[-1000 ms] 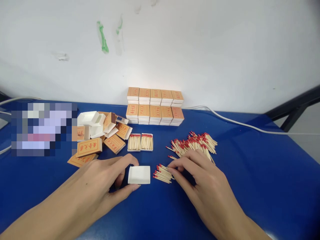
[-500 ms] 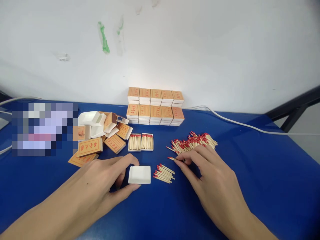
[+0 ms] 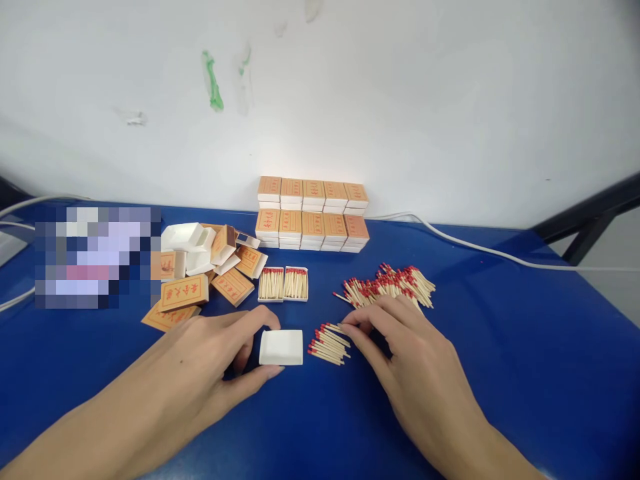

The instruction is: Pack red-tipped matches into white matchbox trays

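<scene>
The left hand (image 3: pixel 210 360) lies on the blue bench (image 3: pixel 500 373), its fingers gripping the empty white tray (image 3: pixel 281 347) at the left side. The right hand (image 3: pixel 405 360) touches with loosely bent fingers the small bundle of matches (image 3: pixel 327 343), just right of the tray.

1. The left hand (image 3: pixel 210 360) pinches an empty white matchbox tray (image 3: pixel 281 347) between thumb and forefinger on the blue table (image 3: pixel 525 373).
2. The right hand (image 3: pixel 410 360) has its fingertips on a small bundle of matches (image 3: pixel 327 343) just right of the tray.
3. A loose match pile (image 3: pixel 390 287) lies beyond.
</scene>
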Tool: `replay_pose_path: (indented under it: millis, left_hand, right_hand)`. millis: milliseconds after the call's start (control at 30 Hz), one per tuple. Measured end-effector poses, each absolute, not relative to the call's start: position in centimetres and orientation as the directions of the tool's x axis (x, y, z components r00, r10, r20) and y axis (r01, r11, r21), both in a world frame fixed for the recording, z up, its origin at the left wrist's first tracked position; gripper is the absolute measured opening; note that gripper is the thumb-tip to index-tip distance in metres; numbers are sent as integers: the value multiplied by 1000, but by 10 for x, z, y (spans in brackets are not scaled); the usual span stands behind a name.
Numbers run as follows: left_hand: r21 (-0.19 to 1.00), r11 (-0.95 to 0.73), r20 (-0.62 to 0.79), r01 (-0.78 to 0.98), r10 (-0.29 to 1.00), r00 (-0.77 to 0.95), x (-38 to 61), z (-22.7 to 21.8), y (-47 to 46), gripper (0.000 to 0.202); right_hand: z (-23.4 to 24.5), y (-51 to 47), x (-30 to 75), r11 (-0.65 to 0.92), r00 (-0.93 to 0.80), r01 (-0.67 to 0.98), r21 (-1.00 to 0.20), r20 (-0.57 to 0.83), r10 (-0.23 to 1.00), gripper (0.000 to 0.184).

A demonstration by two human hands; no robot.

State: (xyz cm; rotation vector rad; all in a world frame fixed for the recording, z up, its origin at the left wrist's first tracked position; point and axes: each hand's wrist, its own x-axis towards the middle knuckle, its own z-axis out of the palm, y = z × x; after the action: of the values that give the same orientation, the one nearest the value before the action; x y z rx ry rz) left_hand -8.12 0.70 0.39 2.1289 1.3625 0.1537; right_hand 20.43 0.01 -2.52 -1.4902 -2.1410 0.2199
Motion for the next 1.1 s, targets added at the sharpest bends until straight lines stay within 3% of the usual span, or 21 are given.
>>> replay_pose_path:
  millis: [433,833,1100]
  left_hand:
    - [566,-313,-163,763,865,475,-83,3,5,20]
    - [541,-287,-218,791,860,461,-82,6,6,21]
    - [548,-278,-226,789,858,460,-83,5,5,25]
  right_hand:
    - [-26,4,208,408,-300,820,-401,306,904,15]
    - [-27,3,204,415,-295,824,-384,334,895,16]
    - [-19,0,200,432,-292,777,-457,346,892,22]
